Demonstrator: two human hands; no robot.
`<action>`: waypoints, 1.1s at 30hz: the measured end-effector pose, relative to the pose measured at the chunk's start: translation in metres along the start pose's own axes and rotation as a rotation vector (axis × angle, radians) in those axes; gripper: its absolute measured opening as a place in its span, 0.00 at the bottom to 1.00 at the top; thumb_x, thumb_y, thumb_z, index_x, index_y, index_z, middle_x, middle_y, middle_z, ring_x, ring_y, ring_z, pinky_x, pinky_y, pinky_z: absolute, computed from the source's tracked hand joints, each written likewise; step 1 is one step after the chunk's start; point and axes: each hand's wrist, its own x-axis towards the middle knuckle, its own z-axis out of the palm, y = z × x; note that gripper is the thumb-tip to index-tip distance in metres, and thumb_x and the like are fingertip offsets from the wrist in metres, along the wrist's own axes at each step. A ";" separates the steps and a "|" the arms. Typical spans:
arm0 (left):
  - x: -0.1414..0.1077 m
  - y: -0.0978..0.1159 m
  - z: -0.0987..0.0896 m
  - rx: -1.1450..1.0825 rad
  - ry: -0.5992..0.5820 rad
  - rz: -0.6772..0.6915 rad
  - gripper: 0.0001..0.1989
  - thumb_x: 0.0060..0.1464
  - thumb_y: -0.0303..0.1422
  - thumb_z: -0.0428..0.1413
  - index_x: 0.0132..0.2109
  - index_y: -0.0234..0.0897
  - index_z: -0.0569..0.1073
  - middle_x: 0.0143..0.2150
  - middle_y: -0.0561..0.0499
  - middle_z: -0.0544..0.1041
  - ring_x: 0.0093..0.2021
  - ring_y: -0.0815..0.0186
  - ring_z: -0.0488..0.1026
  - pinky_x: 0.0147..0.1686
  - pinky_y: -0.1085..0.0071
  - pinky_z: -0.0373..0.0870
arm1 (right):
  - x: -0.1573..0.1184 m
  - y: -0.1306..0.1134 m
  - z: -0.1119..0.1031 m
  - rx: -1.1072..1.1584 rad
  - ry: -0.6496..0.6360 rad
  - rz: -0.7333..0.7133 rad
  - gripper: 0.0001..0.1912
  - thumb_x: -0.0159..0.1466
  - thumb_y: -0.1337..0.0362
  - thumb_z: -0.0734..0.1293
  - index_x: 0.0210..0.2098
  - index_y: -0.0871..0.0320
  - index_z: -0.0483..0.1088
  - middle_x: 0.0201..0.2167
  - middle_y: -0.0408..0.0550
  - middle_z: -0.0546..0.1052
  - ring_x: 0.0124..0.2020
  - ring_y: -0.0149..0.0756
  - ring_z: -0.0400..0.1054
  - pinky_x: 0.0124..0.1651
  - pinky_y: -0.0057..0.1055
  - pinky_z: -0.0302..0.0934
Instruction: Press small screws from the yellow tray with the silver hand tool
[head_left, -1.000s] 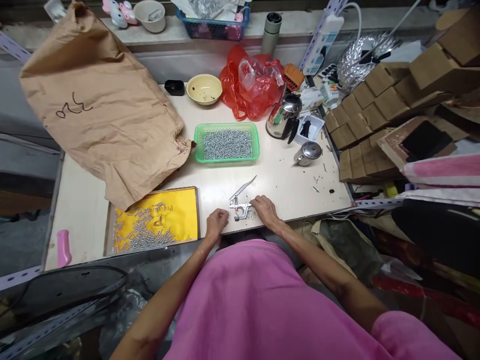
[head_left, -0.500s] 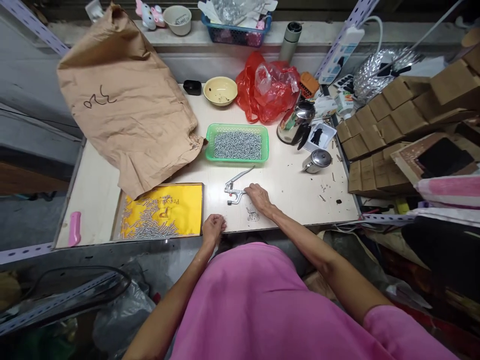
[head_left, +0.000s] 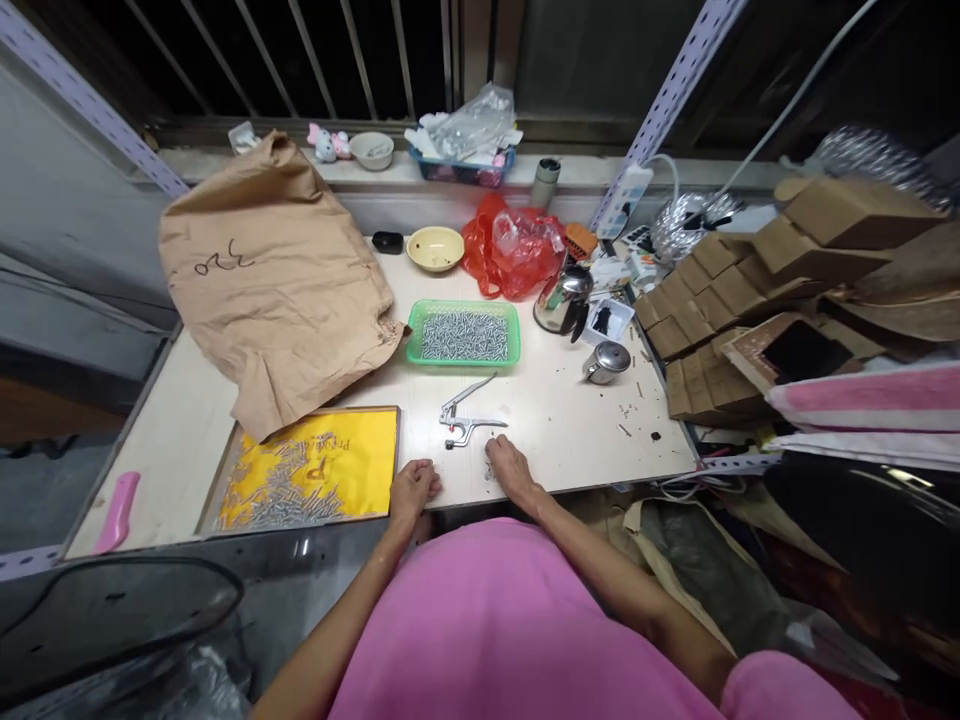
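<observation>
My left hand (head_left: 414, 488) rests by the table's front edge, just right of the yellow-lined tray (head_left: 367, 480). Its fingers are curled together; anything in them is too small to make out. My right hand (head_left: 512, 468) is closed over a small scatter of tiny metal pieces (head_left: 489, 474), its fingertips on the tabletop. What it pinches, if anything, is hidden. Hand-held snap pliers (head_left: 466, 428) lie with handles spread just beyond both hands, touched by neither. Many small metal pins (head_left: 289, 497) lie loose in the tray. Behind the pliers stands a green basket (head_left: 411, 350) full of similar pins.
A large brown paper bag (head_left: 277, 290) leans over the tray's back edge. A steel kettle (head_left: 564, 300) and a lidded steel cup (head_left: 606, 362) stand to the right, near stacked cardboard boxes (head_left: 705, 290). A pink-handled tool (head_left: 118, 512) lies far left. Behind are a yellow bowl (head_left: 436, 262) and red plastic bag (head_left: 484, 245).
My right hand has let go of the pliers' handle and moved toward me onto the small metal pieces. The pliers stay on the table. The camera view has tilted upward.
</observation>
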 end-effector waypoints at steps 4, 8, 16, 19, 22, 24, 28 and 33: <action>0.004 0.005 0.003 -0.007 -0.026 0.041 0.11 0.46 0.35 0.57 0.37 0.35 0.69 0.26 0.51 0.76 0.22 0.69 0.74 0.24 0.72 0.73 | 0.022 -0.009 -0.041 0.323 0.116 -0.038 0.13 0.68 0.69 0.53 0.36 0.58 0.67 0.33 0.46 0.71 0.33 0.33 0.66 0.35 0.28 0.59; 0.001 0.009 0.009 0.019 0.004 0.098 0.09 0.45 0.34 0.57 0.34 0.35 0.69 0.24 0.53 0.74 0.22 0.70 0.73 0.23 0.74 0.72 | 0.069 -0.014 -0.110 0.506 0.347 -0.067 0.18 0.70 0.62 0.52 0.55 0.59 0.63 0.46 0.53 0.71 0.38 0.35 0.68 0.40 0.32 0.63; 0.000 0.006 0.009 0.098 0.094 0.083 0.05 0.44 0.33 0.57 0.29 0.36 0.71 0.21 0.54 0.72 0.19 0.70 0.71 0.19 0.75 0.70 | 0.060 -0.001 -0.077 0.065 0.020 -0.127 0.12 0.66 0.68 0.60 0.47 0.57 0.69 0.43 0.51 0.72 0.41 0.36 0.69 0.40 0.29 0.62; 0.001 0.002 0.009 0.047 0.113 0.075 0.05 0.44 0.32 0.58 0.31 0.35 0.72 0.22 0.54 0.72 0.20 0.70 0.71 0.21 0.74 0.71 | 0.040 -0.002 -0.043 -0.076 -0.038 -0.161 0.14 0.64 0.71 0.60 0.48 0.56 0.67 0.46 0.52 0.70 0.42 0.38 0.67 0.37 0.30 0.60; 0.002 0.003 0.013 0.033 0.119 0.086 0.07 0.44 0.32 0.58 0.33 0.34 0.73 0.23 0.54 0.73 0.21 0.71 0.71 0.23 0.74 0.72 | 0.034 -0.002 -0.034 -0.130 -0.012 -0.136 0.17 0.65 0.74 0.56 0.50 0.56 0.65 0.46 0.52 0.69 0.43 0.40 0.65 0.37 0.31 0.59; 0.004 0.007 0.017 0.044 0.112 0.098 0.09 0.45 0.34 0.58 0.34 0.34 0.73 0.24 0.54 0.73 0.21 0.71 0.71 0.22 0.74 0.72 | 0.036 -0.001 -0.035 -0.123 0.002 -0.120 0.17 0.65 0.75 0.55 0.50 0.55 0.64 0.46 0.52 0.69 0.43 0.40 0.64 0.36 0.32 0.58; 0.007 0.021 0.025 0.059 0.089 0.097 0.11 0.44 0.36 0.58 0.34 0.33 0.73 0.24 0.54 0.72 0.21 0.70 0.71 0.23 0.72 0.73 | 0.048 0.003 -0.037 -0.133 -0.011 -0.077 0.18 0.62 0.79 0.55 0.46 0.57 0.66 0.48 0.53 0.68 0.43 0.41 0.63 0.34 0.31 0.57; 0.014 0.039 0.028 0.063 0.073 0.086 0.12 0.41 0.37 0.58 0.33 0.34 0.72 0.25 0.54 0.73 0.22 0.70 0.71 0.25 0.72 0.72 | 0.051 0.011 -0.043 -0.139 -0.097 -0.103 0.19 0.60 0.81 0.55 0.44 0.58 0.67 0.48 0.53 0.69 0.42 0.39 0.64 0.34 0.31 0.56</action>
